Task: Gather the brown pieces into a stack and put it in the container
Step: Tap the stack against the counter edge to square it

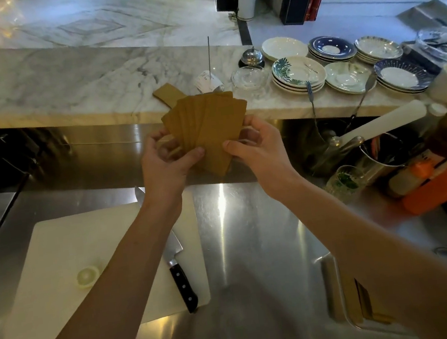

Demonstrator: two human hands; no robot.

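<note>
**Mostly gathered, not squared, not binned**

Nearest the camera: steel worktop (245, 223), white cutting board (59, 260) at left with a black-handled knife (175, 259) lying along its right edge and a pale round slice (87, 276) on it. At lower right, a holder (341, 293) with more brown pieces standing on edge inside. That is probably the target container; can't confirm from this view.

Mid-distance: both hands are up over the back of the worktop. Left hand (163, 159) is closed around the lower left of a fan of brown pieces (208, 131), thumb on the front face and fingers curled behind. Right hand (250, 149) pinches the lower right corner, thumb in front, fingers behind. Pieces are splayed like cards, overlapping and off the surface, with edges not aligned.

Farther back: marble ledge (65, 84). One stray brown piece (166, 95) lies flat on it just behind the fan, next to a spike with a paper slip (210, 80). Stacks of saucers (299, 75) sit to the right.

Status, as a judgement:
- Done: most loose pieces collected into the hands.
- Left: pick up the stray on the ledge, close the fan into a square stack, drop it into the container.
- Risk: the fan is held only at the bottom, so it could slip while being squared.
</note>
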